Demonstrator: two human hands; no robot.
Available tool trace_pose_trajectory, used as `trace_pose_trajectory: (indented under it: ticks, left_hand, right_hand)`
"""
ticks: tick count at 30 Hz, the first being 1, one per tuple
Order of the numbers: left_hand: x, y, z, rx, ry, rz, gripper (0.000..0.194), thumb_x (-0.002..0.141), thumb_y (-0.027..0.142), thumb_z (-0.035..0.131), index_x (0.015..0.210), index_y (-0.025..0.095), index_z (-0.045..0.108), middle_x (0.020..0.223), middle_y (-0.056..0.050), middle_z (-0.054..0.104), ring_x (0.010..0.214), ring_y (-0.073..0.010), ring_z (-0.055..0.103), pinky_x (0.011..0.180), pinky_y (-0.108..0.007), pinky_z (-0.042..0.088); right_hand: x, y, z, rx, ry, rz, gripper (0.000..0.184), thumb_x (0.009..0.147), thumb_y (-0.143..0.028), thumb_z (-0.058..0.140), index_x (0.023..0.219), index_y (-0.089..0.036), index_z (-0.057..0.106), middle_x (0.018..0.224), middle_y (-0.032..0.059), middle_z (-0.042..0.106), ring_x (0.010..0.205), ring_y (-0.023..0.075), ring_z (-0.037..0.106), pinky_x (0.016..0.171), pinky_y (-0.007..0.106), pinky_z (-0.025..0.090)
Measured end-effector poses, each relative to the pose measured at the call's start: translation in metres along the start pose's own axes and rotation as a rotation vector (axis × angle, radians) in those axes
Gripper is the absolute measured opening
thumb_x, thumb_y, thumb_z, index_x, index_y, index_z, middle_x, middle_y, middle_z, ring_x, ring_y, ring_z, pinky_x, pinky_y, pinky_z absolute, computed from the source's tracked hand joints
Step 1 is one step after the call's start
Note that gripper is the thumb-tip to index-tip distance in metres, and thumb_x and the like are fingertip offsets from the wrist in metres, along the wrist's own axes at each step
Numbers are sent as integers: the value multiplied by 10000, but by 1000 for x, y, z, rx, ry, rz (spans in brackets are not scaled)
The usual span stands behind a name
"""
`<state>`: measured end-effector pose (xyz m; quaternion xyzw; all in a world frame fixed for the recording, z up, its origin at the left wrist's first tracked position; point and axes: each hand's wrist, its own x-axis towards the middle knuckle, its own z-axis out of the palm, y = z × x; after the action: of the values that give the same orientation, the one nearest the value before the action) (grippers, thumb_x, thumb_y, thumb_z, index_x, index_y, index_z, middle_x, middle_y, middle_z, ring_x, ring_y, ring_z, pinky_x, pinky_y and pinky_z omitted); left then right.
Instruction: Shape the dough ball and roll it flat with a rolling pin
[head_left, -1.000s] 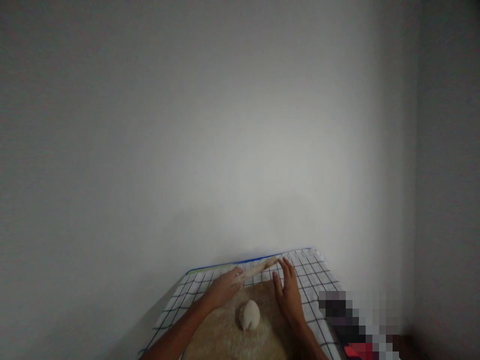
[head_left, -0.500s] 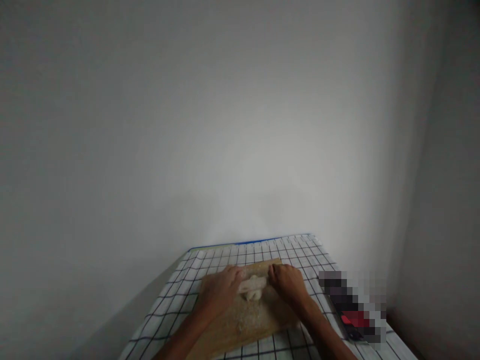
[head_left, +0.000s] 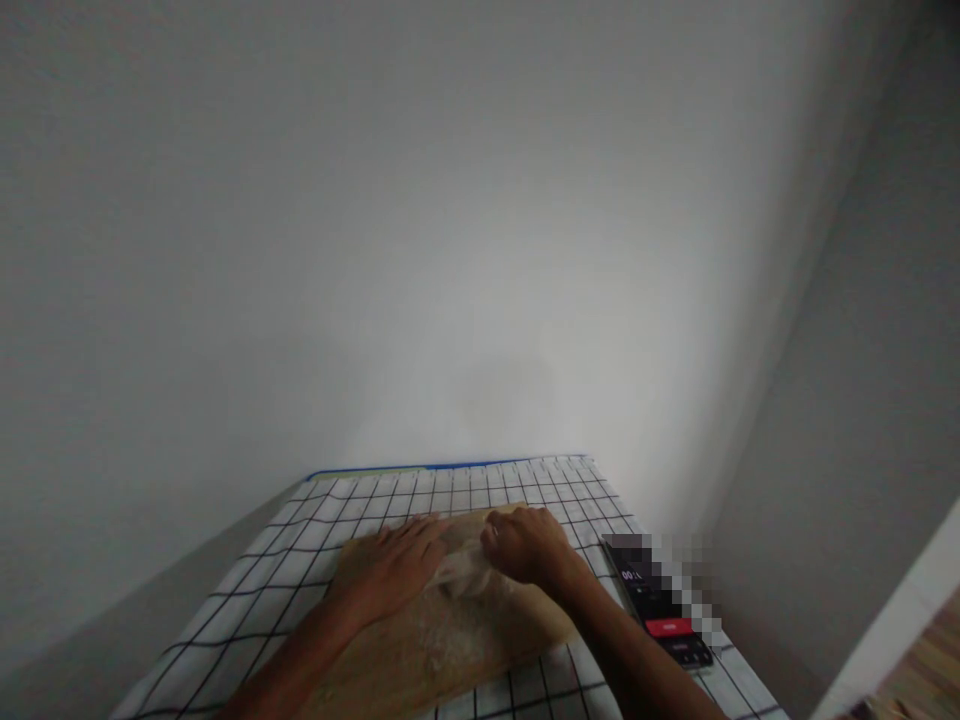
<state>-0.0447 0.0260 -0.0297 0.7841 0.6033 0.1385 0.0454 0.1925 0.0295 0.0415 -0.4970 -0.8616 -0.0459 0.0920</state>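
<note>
A floured wooden board [head_left: 450,645] lies on a white cloth with a dark check [head_left: 300,540]. A pale lump of dough [head_left: 463,572], blurred by motion, sits on the board between my hands. My left hand [head_left: 390,570] lies flat, fingers stretched toward the dough. My right hand [head_left: 529,545] is curled, knuckles up, at the dough's right side, apparently around the end of a wooden rolling pin that is mostly hidden under both hands.
A dark phone [head_left: 664,605] with a red patch on its screen, partly pixelated, lies on the cloth right of the board. A blue table edge [head_left: 450,466] meets the plain white wall at the back. Another wall closes the right side.
The rolling pin came down from the board's far edge onto the dough, with both hands on it. The view swung right and down, so the table sits further left in the picture.
</note>
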Motion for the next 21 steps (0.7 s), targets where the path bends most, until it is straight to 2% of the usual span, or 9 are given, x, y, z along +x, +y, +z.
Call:
trace_pose_trajectory:
  ticks: [2, 5, 7, 10, 13, 16, 21]
  left_hand:
    - [-3, 5, 0, -30, 15, 4, 462, 1041, 263, 367, 1469, 261, 541, 1585, -63, 508, 1466, -237, 430, 1211, -411, 268]
    - [-5, 21, -8, -49, 61, 11, 416, 1026, 258, 383, 1380, 203, 595, 1480, -107, 602, 1364, -259, 527, 1169, -420, 324]
    - [-6, 33, -17, -37, 108, -21, 383, 1006, 252, 405, 1315, 181, 620, 1376, -128, 663, 1281, -281, 578, 1119, -454, 370]
    - [-7, 45, -27, -7, 168, -39, 350, 980, 248, 446, 1268, 175, 631, 1293, -140, 689, 1261, -321, 573, 1100, -524, 357]
    - [-12, 52, -32, 11, 190, -16, 321, 975, 247, 459, 1226, 173, 646, 1228, -137, 707, 1232, -315, 582, 1102, -518, 356]
    - [-21, 55, -29, -4, 187, -22, 331, 993, 262, 430, 1233, 176, 640, 1210, -139, 713, 1200, -305, 597, 1082, -496, 386]
    - [-41, 59, -12, -67, 165, -35, 341, 1008, 294, 416, 1253, 195, 630, 1280, -156, 688, 1209, -336, 595, 1055, -523, 420]
  right_hand:
    - [2, 3, 4, 22, 1, 4, 402, 1030, -335, 385, 1118, -189, 749, 1044, 144, 797, 954, 278, 753, 801, 343, 515]
    - [5, 10, 13, 90, 27, 103, 380, 1023, -340, 402, 1184, -228, 727, 1038, 115, 798, 933, 257, 751, 766, 318, 467]
    - [5, 14, 21, 142, 41, 160, 363, 1022, -333, 407, 1157, -250, 733, 1021, 90, 800, 921, 243, 748, 745, 304, 434]
    - [1, 18, 31, 187, 55, 184, 357, 1030, -316, 397, 1067, -275, 750, 986, 58, 802, 914, 233, 743, 726, 294, 403]
    - [-9, 17, 35, 161, 89, 190, 364, 1049, -318, 371, 1033, -289, 734, 948, 46, 799, 860, 238, 741, 691, 299, 384]
    - [-24, 11, 37, 101, 115, 180, 313, 1053, -325, 395, 999, -271, 698, 870, 55, 783, 779, 236, 727, 646, 298, 357]
    - [-53, 0, 46, 68, 174, 165, 245, 1058, -325, 411, 995, -243, 633, 781, 51, 755, 702, 222, 716, 586, 303, 311]
